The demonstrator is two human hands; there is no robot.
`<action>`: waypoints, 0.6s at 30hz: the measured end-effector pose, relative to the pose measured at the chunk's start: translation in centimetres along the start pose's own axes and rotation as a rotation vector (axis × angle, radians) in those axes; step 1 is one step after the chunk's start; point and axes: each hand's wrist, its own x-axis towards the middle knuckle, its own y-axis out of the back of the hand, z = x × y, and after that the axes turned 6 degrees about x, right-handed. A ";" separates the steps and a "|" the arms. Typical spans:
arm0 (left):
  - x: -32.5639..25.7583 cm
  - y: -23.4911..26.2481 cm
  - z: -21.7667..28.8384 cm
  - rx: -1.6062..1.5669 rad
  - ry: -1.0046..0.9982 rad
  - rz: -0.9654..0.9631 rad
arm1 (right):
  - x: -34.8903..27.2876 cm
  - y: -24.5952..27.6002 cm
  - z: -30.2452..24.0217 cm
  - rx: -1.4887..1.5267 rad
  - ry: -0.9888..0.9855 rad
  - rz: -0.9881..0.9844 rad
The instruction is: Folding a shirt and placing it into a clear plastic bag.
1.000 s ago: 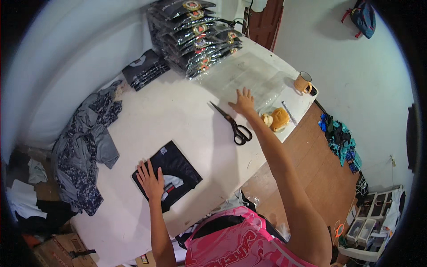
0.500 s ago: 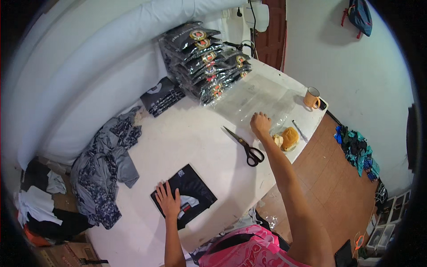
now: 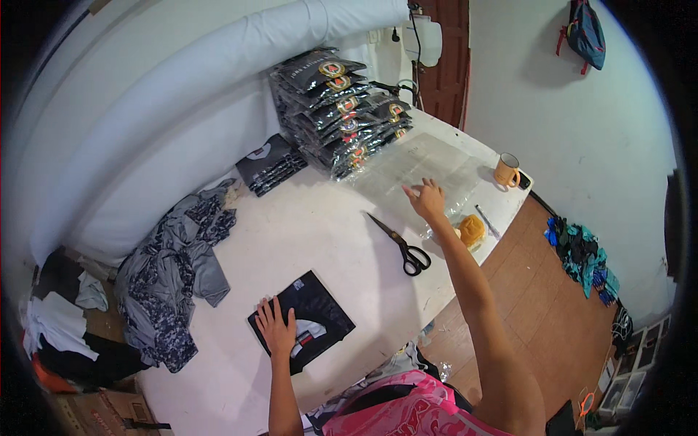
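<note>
My left hand (image 3: pixel 275 328) lies flat with fingers spread on a folded black garment (image 3: pixel 320 307) near the front of the white table. Farther right, my right hand (image 3: pixel 427 199) reaches over a spread of clear plastic bags (image 3: pixel 407 163), its fingers apart and nothing visible in them. Whether its fingertips touch the plastic I cannot tell. Black-handled scissors (image 3: pixel 403 247) rest on the table between my two hands, blades pointing to the far left. Beside my right forearm is a bread roll (image 3: pixel 472 230), partly covered by the arm.
Bagged black garments (image 3: pixel 331 109) form a tall stack at the back, with folded dark garments (image 3: pixel 270 163) beside it. Crumpled grey patterned cloth (image 3: pixel 178 269) covers the left side. A mug (image 3: pixel 507 170) and a pen (image 3: pixel 487 221) are near the right edge of the table (image 3: pixel 291 232).
My right hand has lifted its fingers apart from a closed, curled shape and shifted slightly over the plastic bags. My left hand stays on the garment. The view has tilted slightly.
</note>
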 end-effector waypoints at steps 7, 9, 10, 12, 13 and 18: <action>-0.1 0.6 0.3 -0.018 0.004 -0.035 | 0.1 -1.4 4.5 -0.129 -0.227 -0.222; 0.1 0.4 0.3 -0.019 0.004 -0.039 | 0.8 -1.5 6.3 -0.043 -0.219 -0.066; 0.1 0.3 0.4 -0.015 -0.008 -0.037 | 1.2 -1.4 7.3 -0.041 -0.229 -0.059; -0.1 0.4 -0.1 -0.014 0.027 -0.045 | 1.9 -1.2 7.3 -0.106 -0.332 -0.126; -0.3 0.5 -0.4 -0.001 0.025 -0.042 | 2.1 -1.6 7.5 -0.094 -0.337 -0.128; -0.1 0.4 0.1 -0.013 0.011 -0.047 | 2.6 -1.2 11.8 -0.409 -0.272 0.025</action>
